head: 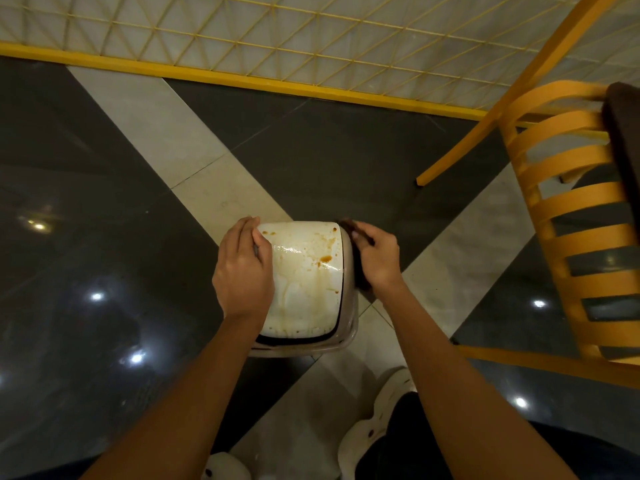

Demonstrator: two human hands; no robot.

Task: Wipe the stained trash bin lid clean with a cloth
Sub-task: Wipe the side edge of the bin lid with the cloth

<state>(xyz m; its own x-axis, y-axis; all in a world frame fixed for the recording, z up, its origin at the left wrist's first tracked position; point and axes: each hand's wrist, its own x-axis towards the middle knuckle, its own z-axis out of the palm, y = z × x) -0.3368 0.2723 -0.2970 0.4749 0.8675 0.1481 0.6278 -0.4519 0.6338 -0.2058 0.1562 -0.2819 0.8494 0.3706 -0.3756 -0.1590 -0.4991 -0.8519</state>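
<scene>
**Head view: hands braced on a stained bin lid, cloth at its right edge**

Nearest, at the bottom of the view, pale shoes stand on the tiled floor, one close below the bin. Both forearms reach forward to the trash bin lid, which sits on the bin on the floor straight ahead. The left hand lies over the lid's left side, fingers curled round the far-left corner, holding the lid. The right hand is at the lid's right edge, fingers closed on a dark cloth pressed against the lid's side.

Brown spots and drip trails cover the white top, heaviest toward the far right corner, so most of the wiping looks undone.

Risks, as I judge them: the lid seems to sit tilted on its rim, so a hard stroke could swing or dislodge it if the left hand slackens. A dark cloth may smear wet stains rather than lift them.

Further off, a yellow chair stands close on the right and could catch the right elbow. Beyond is a yellow lattice panel.
</scene>
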